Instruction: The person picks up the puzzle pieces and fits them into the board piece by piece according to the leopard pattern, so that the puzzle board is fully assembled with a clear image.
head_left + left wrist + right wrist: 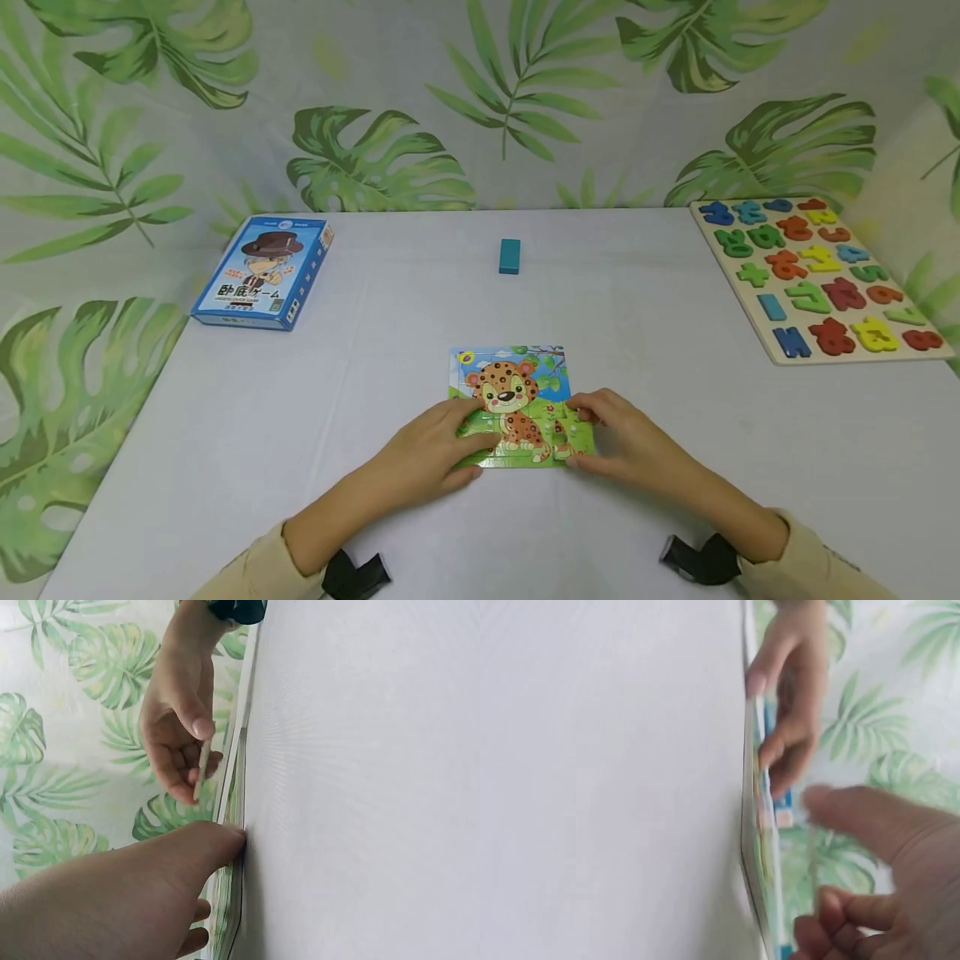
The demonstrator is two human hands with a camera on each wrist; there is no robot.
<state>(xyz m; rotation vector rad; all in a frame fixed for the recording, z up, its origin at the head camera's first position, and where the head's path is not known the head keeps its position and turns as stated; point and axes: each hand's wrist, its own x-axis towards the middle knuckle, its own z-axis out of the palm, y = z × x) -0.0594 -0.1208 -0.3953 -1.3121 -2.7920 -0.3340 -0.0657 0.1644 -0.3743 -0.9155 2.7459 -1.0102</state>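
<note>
A leopard jigsaw puzzle (510,383) lies flat in its tray near the middle of the white table. My left hand (427,442) rests on its lower left part, fingers on the picture and thumb at the near edge. Over the lower right corner, my right hand (626,437) pinches a green puzzle piece (579,432) between thumb and fingers. Seen edge-on in the left wrist view, the piece (202,771) is tilted and raised above the tray. The right wrist view shows the left thumb against the tray's edge; there the right hand (885,877) is blurred.
A blue game box (258,275) lies at the back left of the table (390,292). Beyond the puzzle lies a teal block (509,257). At the back right is a board of colourful raised shapes (757,275). A leaf-patterned cloth (540,100) hangs behind.
</note>
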